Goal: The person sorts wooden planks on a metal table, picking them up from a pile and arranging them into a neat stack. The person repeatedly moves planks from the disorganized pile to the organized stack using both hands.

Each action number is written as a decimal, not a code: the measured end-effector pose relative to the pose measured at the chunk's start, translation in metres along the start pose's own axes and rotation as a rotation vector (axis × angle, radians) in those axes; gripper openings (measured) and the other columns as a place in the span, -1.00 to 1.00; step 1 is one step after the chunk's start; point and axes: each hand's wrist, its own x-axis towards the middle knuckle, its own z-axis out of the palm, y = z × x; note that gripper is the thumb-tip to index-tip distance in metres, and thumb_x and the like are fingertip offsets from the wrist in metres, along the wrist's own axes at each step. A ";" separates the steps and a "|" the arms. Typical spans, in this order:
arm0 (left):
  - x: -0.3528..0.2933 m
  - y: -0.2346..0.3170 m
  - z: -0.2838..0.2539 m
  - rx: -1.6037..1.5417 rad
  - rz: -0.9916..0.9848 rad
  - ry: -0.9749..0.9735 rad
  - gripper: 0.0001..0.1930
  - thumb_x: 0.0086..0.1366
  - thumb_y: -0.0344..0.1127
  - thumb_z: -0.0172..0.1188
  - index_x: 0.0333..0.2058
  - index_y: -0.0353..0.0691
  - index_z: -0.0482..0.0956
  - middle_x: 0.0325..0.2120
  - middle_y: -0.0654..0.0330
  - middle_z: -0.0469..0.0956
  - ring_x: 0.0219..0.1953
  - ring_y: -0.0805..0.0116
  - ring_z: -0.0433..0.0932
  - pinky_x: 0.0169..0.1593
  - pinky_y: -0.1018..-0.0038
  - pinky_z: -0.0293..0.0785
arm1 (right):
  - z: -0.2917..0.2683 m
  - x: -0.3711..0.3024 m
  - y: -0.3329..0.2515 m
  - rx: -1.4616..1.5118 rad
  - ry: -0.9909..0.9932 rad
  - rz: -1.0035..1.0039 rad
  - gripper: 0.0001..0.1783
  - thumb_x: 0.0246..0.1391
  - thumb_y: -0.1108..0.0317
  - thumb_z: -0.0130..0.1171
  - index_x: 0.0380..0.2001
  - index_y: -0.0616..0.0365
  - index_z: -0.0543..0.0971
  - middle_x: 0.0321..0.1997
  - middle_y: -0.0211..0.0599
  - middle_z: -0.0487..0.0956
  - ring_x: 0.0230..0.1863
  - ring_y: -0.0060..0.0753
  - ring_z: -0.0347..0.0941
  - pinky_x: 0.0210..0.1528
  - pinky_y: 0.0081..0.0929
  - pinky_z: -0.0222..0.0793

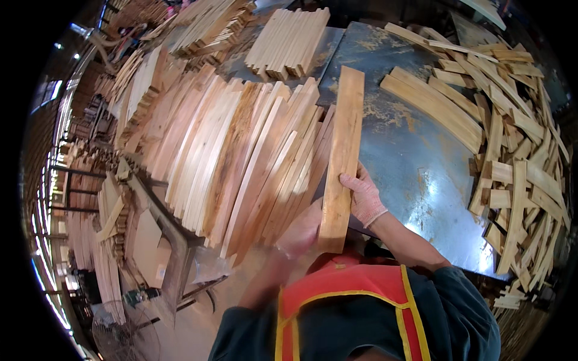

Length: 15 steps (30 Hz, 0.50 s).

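A long wooden board stands out in front of me, its far end tilted up over the metal table. My right hand, in a pale knitted glove, is closed on its right edge, with the thumb lying across the face. At the board's lower left edge is my left hand, smeared by motion. The left fingers pass out of sight near or behind the board, so their grip does not show. Close on the left lies a wide row of wooden planks, side by side.
The blue-grey metal table carries scattered sawdust. Two curved boards lie on it, beside a jumbled heap of wood pieces at the right. A neat stack of strips sits at the far side. A fan stands at lower left.
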 end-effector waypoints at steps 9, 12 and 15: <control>0.008 -0.015 0.051 1.139 0.002 0.511 -0.38 0.26 -0.27 0.30 0.29 -0.31 0.46 -0.05 0.01 0.67 -0.07 0.13 0.67 0.06 0.25 0.58 | -0.057 -0.017 -0.067 -0.477 -0.092 0.255 -0.06 0.21 0.16 0.41 0.53 0.15 0.19 0.24 -0.32 0.54 0.16 -0.40 0.48 0.21 -0.33 0.47; 0.007 -0.063 0.056 1.614 0.150 0.655 -0.34 0.23 -0.21 0.34 0.29 -0.27 0.45 -0.01 -0.04 0.65 0.00 -0.06 0.64 0.11 0.09 0.54 | -0.086 -0.023 -0.067 -0.418 -0.096 0.357 -0.04 0.21 0.06 0.41 0.53 0.16 0.19 0.21 -0.30 0.54 0.12 -0.36 0.47 0.17 -0.34 0.45; 0.023 -0.072 0.101 1.583 0.196 0.557 -0.29 0.19 -0.15 0.37 0.31 -0.20 0.44 0.13 -0.05 0.58 0.19 -0.12 0.54 0.24 0.02 0.45 | -0.087 -0.012 -0.036 -0.537 -0.089 0.249 -0.06 0.20 -0.04 0.38 0.51 0.05 0.24 0.12 -0.12 0.61 0.11 -0.16 0.54 0.15 -0.20 0.48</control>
